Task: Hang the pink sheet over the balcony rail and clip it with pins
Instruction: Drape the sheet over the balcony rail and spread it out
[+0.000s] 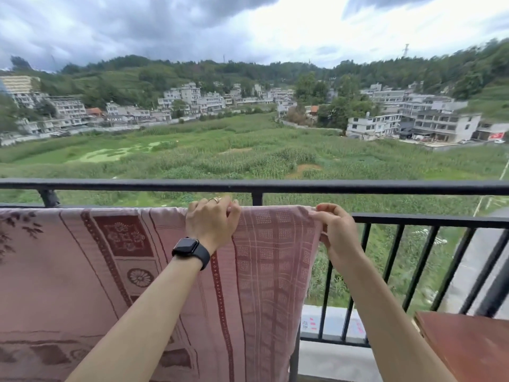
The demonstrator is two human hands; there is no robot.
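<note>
The pink sheet (264,271), patterned in dark red, hangs over the lower black balcony rail (427,217) and covers the left and middle of the railing. My left hand (210,220), with a ring and a black watch, grips the sheet's top fold on the rail. My right hand (334,230) pinches the sheet's upper right corner at the rail. No pins are in view.
A higher black top rail (275,186) runs across the whole view above the sheet. Bare vertical bars (391,257) stand to the right of the sheet. A reddish-brown tabletop (468,346) sits at the lower right. Fields and buildings lie far below.
</note>
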